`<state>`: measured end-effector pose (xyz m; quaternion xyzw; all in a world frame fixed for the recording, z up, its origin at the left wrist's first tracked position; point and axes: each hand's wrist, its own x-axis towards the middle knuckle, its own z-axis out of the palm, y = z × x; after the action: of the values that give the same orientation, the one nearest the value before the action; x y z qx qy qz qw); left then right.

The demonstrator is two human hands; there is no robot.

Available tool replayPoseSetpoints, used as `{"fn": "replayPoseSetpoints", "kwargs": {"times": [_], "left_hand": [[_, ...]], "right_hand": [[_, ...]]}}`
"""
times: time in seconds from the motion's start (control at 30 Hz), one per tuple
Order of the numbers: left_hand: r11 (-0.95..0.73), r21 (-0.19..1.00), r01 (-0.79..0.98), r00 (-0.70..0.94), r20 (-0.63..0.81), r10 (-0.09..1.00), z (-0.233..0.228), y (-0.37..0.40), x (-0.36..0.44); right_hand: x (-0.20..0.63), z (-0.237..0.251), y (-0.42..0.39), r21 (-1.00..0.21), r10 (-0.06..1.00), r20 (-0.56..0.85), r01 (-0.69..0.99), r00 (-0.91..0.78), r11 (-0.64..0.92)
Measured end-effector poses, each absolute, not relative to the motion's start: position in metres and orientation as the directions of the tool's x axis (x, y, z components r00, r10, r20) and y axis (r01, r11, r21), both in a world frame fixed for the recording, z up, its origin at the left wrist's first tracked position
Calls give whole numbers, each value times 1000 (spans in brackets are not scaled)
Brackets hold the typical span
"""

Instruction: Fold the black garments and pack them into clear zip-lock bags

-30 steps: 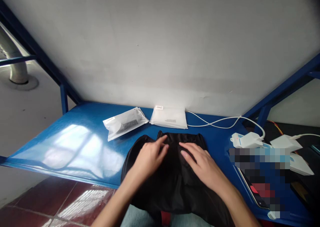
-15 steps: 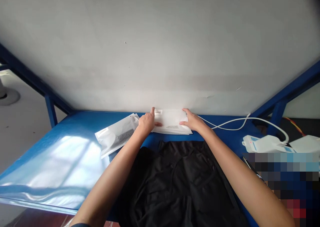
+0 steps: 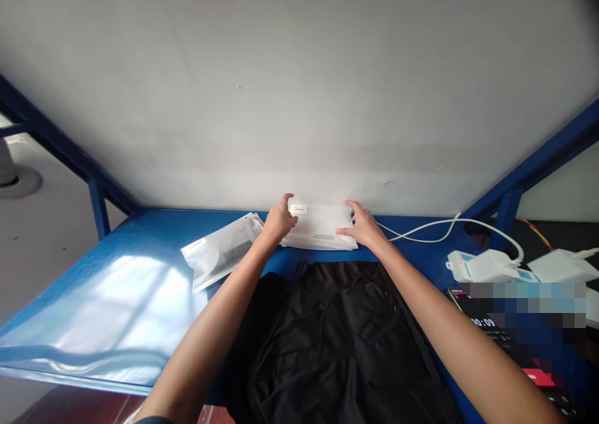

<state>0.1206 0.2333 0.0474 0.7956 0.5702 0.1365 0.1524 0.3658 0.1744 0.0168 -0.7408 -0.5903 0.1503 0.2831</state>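
A small stack of white plastic packets [image 3: 322,224] lies flat at the back of the blue table, against the wall. The top one has a small label and a block of fine print. At its left edge, my left hand [image 3: 281,219] is open, with thumb and index finger spread apart. Over the right end my right hand [image 3: 367,226] is also open, its thumb resting on the packet and a finger reaching to the far corner. To the left, more white packets [image 3: 222,252] lie at a slant. Black fabric [image 3: 337,337] is spread between my forearms.
The grey wall [image 3: 299,100] rises directly behind the blue table [image 3: 107,299]. On the right are a white power strip with adapters [image 3: 491,267], a white cable [image 3: 435,222] and a phone [image 3: 484,324] partly covered by pixelation. Blue frame bars [image 3: 98,209] slope at both sides.
My left hand has lifted its thumb off the packet and shifted slightly off its left edge. My right hand stays at the right end. The view has turned a little.
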Motion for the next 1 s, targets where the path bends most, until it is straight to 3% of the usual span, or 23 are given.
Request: {"fn": "replayPoseSetpoints", "kwargs": {"times": [0.17, 0.3, 0.37, 0.47, 0.53, 0.67, 0.77, 0.87, 1.0], "left_hand": [[-365, 438, 822, 353, 113, 929, 52, 230, 120], [-460, 446, 768, 444, 147, 884, 60, 216, 117], [-570, 430, 700, 561, 163, 812, 65, 205, 114], [-773, 366, 519, 766, 203, 610, 75, 182, 110], [-838, 342, 425, 834, 210, 509, 83, 165, 105], [-858, 325, 398, 855, 207, 475, 97, 124, 96], [-875, 272, 400, 866, 201, 458, 100, 86, 92], [-877, 231, 421, 858, 211, 467, 100, 42, 91], [-837, 209, 506, 785, 290, 547, 104, -16, 89]], "right_hand": [[379, 31, 169, -767, 939, 102, 627, 327, -135], [386, 42, 159, -919, 942, -6, 369, 335, -137], [386, 47, 151, -966, 956, -72, 220, 283, -137], [386, 53, 135, -992, 973, -119, 30, 196, -127], [386, 57, 122, -990, 978, -127, -73, 162, -117], [385, 62, 90, -966, 985, -134, -235, 109, -105], [378, 61, 59, -880, 993, -114, -462, -21, -110], [368, 57, 27, -764, 989, -71, -630, -127, -135], [346, 55, -7, -702, 986, -59, -696, -155, -152]]}}
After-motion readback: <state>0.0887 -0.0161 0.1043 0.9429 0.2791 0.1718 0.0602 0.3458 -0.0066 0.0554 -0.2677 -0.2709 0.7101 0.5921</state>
